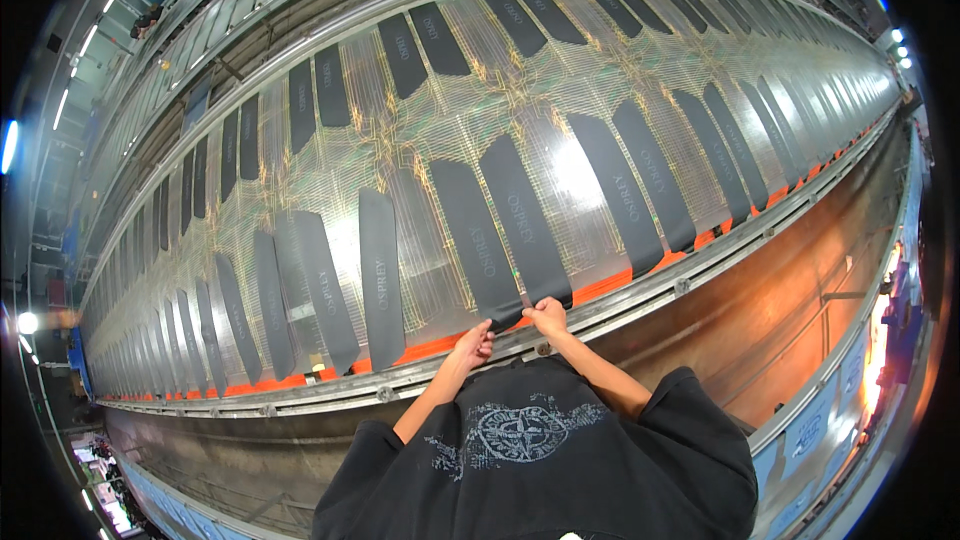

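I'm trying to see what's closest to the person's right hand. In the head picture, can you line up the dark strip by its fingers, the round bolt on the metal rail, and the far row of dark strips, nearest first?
From the right hand:
1. Dark strip, its lower end at the fingertips.
2. Round bolt, to the right on the metal rail.
3. Far row of dark strips, across the table at the top.

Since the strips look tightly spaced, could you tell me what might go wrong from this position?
The left hand and right hand pinch the near ends of two dark strips lying almost edge to edge; a tug could skew one onto the other. Both hands also work right at the metal rail, so fingers could catch on its bolts.
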Motion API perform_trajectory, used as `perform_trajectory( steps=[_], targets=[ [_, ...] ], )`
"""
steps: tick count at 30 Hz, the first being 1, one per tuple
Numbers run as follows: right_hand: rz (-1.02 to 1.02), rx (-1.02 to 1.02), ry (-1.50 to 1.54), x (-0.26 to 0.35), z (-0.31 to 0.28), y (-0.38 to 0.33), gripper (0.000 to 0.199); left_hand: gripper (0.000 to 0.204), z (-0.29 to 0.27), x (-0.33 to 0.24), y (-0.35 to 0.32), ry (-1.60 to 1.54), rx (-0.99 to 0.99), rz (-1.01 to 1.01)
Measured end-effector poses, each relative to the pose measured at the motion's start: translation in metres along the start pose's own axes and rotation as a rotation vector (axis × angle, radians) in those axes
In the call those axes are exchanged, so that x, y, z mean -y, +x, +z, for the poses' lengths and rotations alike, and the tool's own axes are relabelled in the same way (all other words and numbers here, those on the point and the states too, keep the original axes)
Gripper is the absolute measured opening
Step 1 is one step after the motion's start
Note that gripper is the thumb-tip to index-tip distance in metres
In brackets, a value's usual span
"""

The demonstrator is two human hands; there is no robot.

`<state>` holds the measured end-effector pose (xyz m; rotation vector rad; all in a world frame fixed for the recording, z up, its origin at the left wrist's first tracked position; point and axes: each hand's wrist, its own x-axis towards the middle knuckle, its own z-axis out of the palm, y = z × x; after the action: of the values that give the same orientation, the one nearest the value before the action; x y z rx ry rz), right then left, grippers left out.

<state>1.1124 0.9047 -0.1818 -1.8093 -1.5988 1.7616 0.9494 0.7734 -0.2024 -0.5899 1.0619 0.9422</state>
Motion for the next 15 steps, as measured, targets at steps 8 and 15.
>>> perform_trajectory(
  steps=[8, 15],
  targets=[
    [0.573, 0.679, 0.501, 0.017, 0.015, 0.006, 0.032, 0.026, 0.027, -0.023, -0.024, 0.129, 0.165, -0.036],
    [-0.239, 0.396, 0.433, 0.237, 0.01, -0.017, 0.035, 0.018, 0.14, -0.121, -0.169, 0.175, 0.071, 0.803]
  ],
)
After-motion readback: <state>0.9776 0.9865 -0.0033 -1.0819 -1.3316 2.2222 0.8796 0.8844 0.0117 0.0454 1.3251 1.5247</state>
